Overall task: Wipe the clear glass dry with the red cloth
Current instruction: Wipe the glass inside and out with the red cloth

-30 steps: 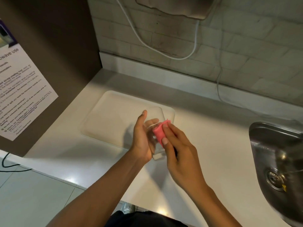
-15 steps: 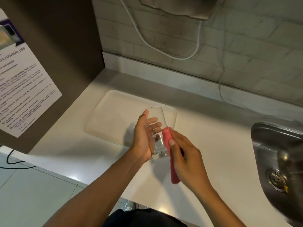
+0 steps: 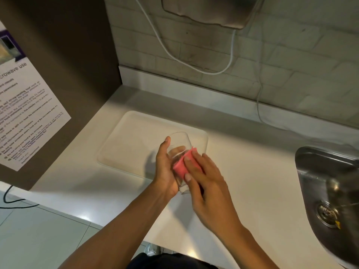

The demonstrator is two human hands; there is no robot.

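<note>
The clear glass [image 3: 179,141] is tilted with its mouth pointing away from me, held above the white counter. My left hand [image 3: 165,167] wraps around its left side, thumb up near the rim. The red cloth [image 3: 181,166] is folded into a pad and lies flat against the right side of the glass. My right hand [image 3: 204,177] presses it there with the fingers spread over it. The base of the glass shows just below the cloth, between both hands.
A pale rectangular tray [image 3: 132,140] lies on the white counter [image 3: 252,171] behind the hands. A steel sink [image 3: 330,191] is at the right. A dryer [image 3: 209,10] and white cable [image 3: 194,63] hang on the tiled wall. A brown panel with a notice [image 3: 29,105] stands left.
Half a second ago the cloth hung down in a long strip along the glass; now it is bunched into a pad, moved up onto the glass wall under my right fingers.
</note>
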